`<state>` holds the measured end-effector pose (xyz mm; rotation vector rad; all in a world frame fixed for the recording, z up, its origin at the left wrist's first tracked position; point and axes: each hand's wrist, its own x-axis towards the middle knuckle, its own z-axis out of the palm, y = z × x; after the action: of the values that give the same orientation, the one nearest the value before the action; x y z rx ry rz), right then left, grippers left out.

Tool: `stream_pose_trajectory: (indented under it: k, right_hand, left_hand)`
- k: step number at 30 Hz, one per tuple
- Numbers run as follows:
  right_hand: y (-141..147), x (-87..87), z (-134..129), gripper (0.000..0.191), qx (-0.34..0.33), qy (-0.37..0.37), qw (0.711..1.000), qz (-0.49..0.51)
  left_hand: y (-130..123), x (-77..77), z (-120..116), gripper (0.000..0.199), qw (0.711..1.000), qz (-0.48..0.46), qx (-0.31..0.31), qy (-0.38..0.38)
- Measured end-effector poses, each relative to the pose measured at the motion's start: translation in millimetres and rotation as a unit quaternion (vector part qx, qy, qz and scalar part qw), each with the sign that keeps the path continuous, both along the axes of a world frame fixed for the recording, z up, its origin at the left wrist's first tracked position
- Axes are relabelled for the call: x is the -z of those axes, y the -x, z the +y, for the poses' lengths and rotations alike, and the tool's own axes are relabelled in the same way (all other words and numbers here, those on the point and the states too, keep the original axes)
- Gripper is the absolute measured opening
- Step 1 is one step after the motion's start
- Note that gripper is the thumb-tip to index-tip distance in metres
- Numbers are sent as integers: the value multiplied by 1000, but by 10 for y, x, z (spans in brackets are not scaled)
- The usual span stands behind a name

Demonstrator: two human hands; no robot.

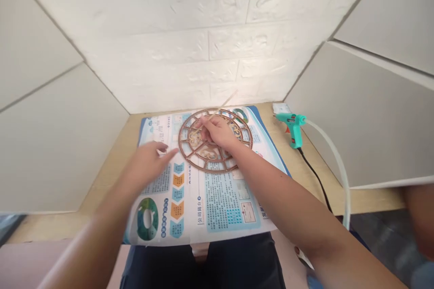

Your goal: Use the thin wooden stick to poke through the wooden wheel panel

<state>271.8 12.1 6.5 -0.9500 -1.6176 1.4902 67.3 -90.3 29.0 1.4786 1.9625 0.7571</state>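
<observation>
My right hand [217,132] lies over a round laser-cut wooden lattice disc [206,157] and pinches a thin wooden stick [224,103], whose tip reaches down towards the disc's upper left. The disc lies flat on a printed paper poster [224,198] in blue and orange, and my right hand hides its upper middle. My left hand [149,165] hovers with its fingers spread just left of the disc, above the poster, holding nothing.
A teal hot glue gun [293,130] stands right of the poster on the wooden table [111,158], with a black cord [317,176] and a pale tube [341,167]. A small white packet [281,108] lies behind it. White foam-brick wall [169,40] and grey side panels enclose the table.
</observation>
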Motion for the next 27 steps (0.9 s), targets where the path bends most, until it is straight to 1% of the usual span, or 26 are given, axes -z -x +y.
stream_pose_trajectory:
  k: [2, 3, 4, 6, 8, 9, 10, 12, 13, 14, 15, 17, 18, 19, 20, 22, 23, 24, 25, 26, 27]
  right_hand:
    - [4, 15, 11, 61, -3, -8, 1000, 16]
    - [6, 24, 18, 64, -2, -5, 1000, 19]
    - [7, 30, 23, 66, -4, -3, 1000, 20]
    - [3, 24, 25, 68, -4, 1, 1000, 20]
    - [-9, -10, 18, 68, 3, 4, 1000, 30]
    - [-16, -34, 12, 67, 12, 6, 999, 39]
    - [-23, -60, 6, 66, 24, 7, 998, 51]
    - [-34, -106, -3, 65, 50, 10, 995, 80]
    - [-39, -123, -6, 65, 59, 12, 994, 93]
    - [-42, -134, -8, 65, 63, 14, 993, 103]
    - [-45, -141, -9, 65, 63, 17, 992, 111]
    - [-52, -148, -10, 66, 56, 24, 991, 120]
    - [-57, -152, -11, 66, 52, 27, 991, 122]
    - [-63, -159, -12, 66, 48, 27, 991, 121]
    - [-69, -168, -16, 66, 46, 24, 991, 120]
    - [-76, -195, -27, 65, 41, 12, 993, 112]
    - [-75, -210, -37, 65, 36, 3, 994, 103]
    - [-68, -224, -49, 64, 28, -8, 996, 90]
    - [-55, -234, -65, 62, 20, -18, 997, 75]
    - [-35, -240, -83, 60, 10, -26, 998, 60]
    - [-10, -240, -105, 57, 0, -29, 998, 47]
  left_hand:
    - [-50, -1, 57, 33, 999, 46, 7, -3]
    - [-97, 10, 94, 31, 999, 46, 6, -2]
    - [-151, 21, 135, 29, 1000, 26, -2, 3]
    - [-250, 31, 207, 23, 997, -61, -41, 24]
    - [-316, 16, 239, 24, 979, -184, -79, 48]
    - [-339, 3, 234, 30, 960, -258, -89, 55]
    - [-360, -10, 213, 41, 937, -332, -91, 59]
    - [-413, -27, 138, 70, 884, -458, -60, 71]
    - [-449, -28, 90, 85, 864, -495, -34, 81]
    - [-491, -23, 42, 97, 851, -518, -5, 87]
    - [-533, -14, -2, 104, 841, -535, 5, 80]
    - [-593, 13, -61, 113, 836, -546, -27, 50]
    - [-599, 26, -71, 113, 837, -543, -49, 39]
    - [-583, 37, -67, 108, 839, -539, -69, 31]
    - [-545, 44, -50, 98, 840, -536, -80, 26]
    - [-415, 46, 13, 64, 836, -541, -91, -1]
    - [-335, 42, 51, 47, 829, -550, -98, -18]
    - [-253, 36, 89, 35, 818, -565, -107, -35]
    - [-176, 30, 124, 30, 803, -585, -105, -47]
    - [-109, 27, 153, 30, 785, -609, -99, -56]
    - [-55, 28, 177, 35, 768, -631, -91, -59]
